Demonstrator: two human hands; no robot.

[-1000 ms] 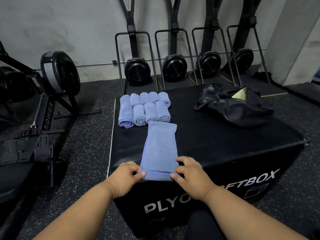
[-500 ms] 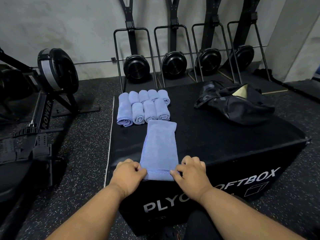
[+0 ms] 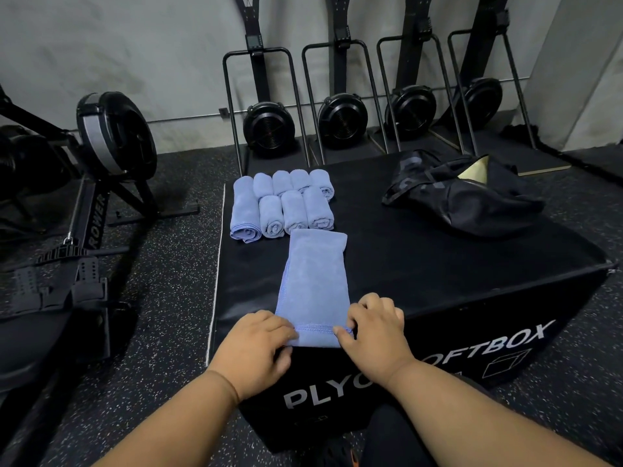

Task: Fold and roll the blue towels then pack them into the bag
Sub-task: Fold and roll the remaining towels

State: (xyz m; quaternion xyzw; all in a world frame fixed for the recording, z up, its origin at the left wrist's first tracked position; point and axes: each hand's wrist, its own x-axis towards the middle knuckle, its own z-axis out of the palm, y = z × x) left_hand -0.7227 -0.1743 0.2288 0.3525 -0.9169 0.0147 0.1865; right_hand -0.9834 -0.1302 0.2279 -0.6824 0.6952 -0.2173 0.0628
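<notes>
A blue towel (image 3: 315,281), folded into a long strip, lies on the black plyo soft box (image 3: 421,264) with its near end at the box's front edge. My left hand (image 3: 258,352) pinches the near left corner and my right hand (image 3: 374,326) pinches the near right corner, fingers curled over the stitched hem. Several rolled blue towels (image 3: 286,207) lie in two rows at the box's far left. The black bag (image 3: 465,193) lies slumped at the far right of the box, its opening showing a pale lining.
A rowing machine (image 3: 91,183) stands on the speckled rubber floor to the left. Several upright fan machines (image 3: 340,119) line the back wall behind the box. Bare box top lies between the towel strip and the bag.
Both hands have shifted slightly forward along the towel's near end, folding the hem up a little. The rolled towels and the bag have not moved.
</notes>
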